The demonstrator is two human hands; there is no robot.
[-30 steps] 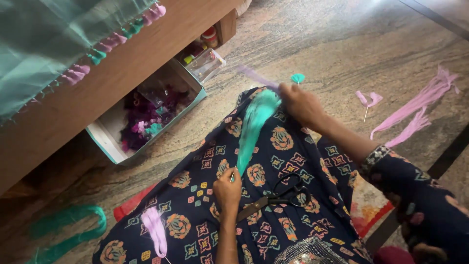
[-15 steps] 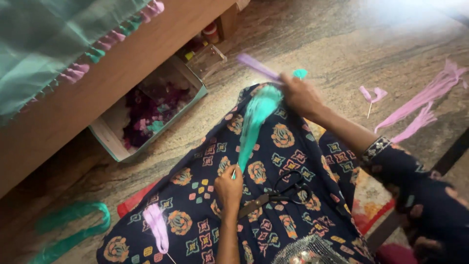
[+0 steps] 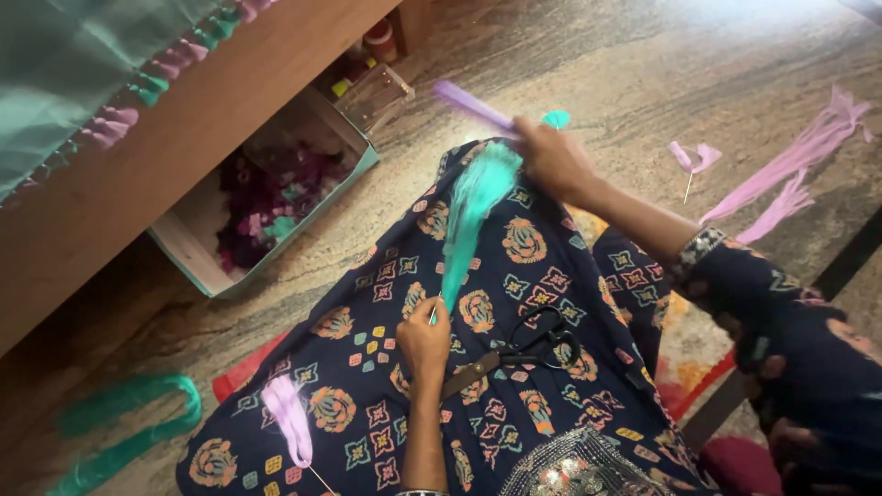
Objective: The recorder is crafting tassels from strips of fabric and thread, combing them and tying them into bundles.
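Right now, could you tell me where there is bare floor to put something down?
Bare stone floor lies beyond the knee, between the open box and the pink thread strands. The lap is crowded: scissors, teal tassel, left hand, right hand.

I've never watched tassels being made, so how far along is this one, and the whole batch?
Done: a pink tassel lies finished on the lap, and more hang along the teal cloth's edge. In hand: the left hand pinches the teal tassel at its base while the right hand combs it with a purple comb. Left: teal thread loops and pink strands lie unused on the floor.
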